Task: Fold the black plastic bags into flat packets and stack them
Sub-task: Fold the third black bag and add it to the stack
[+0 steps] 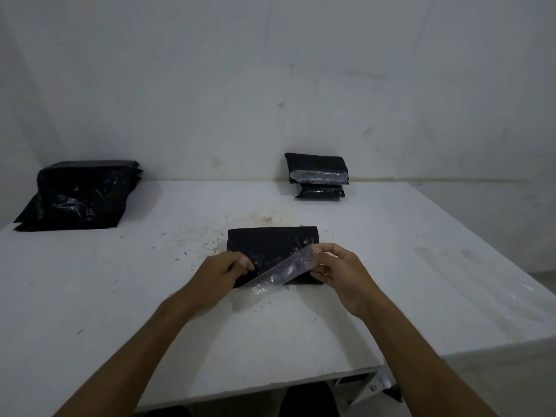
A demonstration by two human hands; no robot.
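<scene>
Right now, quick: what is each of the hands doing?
Left hand: fingers curled, pinning the folded black bag at its near left corner.
Right hand: pinching the clear strip peeling off the bag.

Glossy black plastic bag [272, 246], matt white table [391, 266]

Folded black bag [272, 251] on white table [391, 266], both hands pinching its clear strip [282, 270]

A folded bag [272, 251] lies mid-table [391, 266]. Behind it, to the right, stands a stack of packets [317, 176]. Unfolded bags [78, 195] are piled far left.
</scene>
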